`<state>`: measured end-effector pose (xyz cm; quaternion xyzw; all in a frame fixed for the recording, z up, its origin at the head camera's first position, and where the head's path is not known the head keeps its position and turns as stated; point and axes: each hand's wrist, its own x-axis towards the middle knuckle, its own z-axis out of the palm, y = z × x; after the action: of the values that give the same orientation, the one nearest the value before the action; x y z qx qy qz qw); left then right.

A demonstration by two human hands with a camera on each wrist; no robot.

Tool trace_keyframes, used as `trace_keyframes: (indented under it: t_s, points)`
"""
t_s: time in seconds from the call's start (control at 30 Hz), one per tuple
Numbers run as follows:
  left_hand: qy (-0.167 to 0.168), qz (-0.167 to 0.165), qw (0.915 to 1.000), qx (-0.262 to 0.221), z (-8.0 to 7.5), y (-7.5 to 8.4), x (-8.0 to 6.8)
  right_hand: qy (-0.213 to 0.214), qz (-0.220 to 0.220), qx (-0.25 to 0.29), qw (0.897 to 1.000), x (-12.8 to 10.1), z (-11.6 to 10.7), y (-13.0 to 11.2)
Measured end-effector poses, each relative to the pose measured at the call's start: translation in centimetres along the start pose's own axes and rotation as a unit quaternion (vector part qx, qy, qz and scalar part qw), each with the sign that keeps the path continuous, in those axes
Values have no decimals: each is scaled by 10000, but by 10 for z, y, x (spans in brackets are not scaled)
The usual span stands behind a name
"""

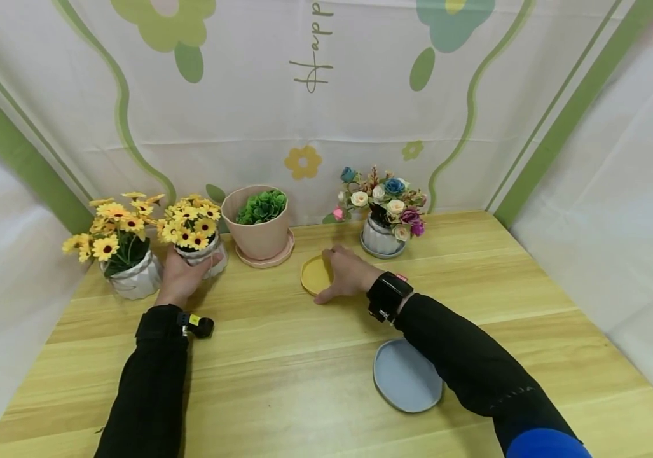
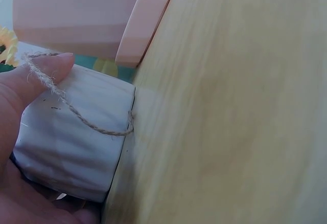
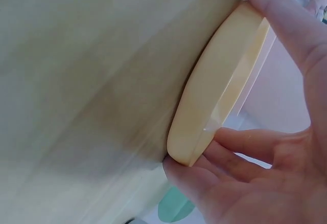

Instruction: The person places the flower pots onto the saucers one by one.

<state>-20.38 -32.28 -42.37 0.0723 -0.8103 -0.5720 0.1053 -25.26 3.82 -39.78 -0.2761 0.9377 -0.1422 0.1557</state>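
Note:
My left hand (image 1: 183,277) grips a small white pot (image 2: 76,132) of yellow daisy-like flowers (image 1: 191,222), thumb on one side and fingers around the other. A loose strand of twine (image 2: 76,114) hangs across the pot in the left wrist view. With my right hand (image 1: 351,273) I hold a round yellow saucer (image 1: 315,275) by its rim, thumb at one edge and fingers at the other. The saucer's side wall shows close over the wooden table (image 3: 102,101) in the right wrist view.
Left of my left hand stands another white pot (image 1: 138,280) with yellow flowers. A pink pot (image 1: 260,238) on a pink saucer (image 1: 269,259) holds a green plant. At the back right, mixed flowers (image 1: 386,197) fill a white pot. A grey-blue saucer (image 1: 406,376) lies below my right forearm.

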Motion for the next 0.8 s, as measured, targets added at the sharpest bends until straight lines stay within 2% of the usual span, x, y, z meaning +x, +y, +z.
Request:
trace_keyframes:
  t_s: [0.63, 0.8]
  points:
    - [2, -87, 9998, 161, -1, -1, 0, -219, -275, 138, 9993, -32, 8, -9]
    - [-32, -50, 10000, 75, 0, -1, 1, -207, -320, 209, 9991, -42, 10, -12]
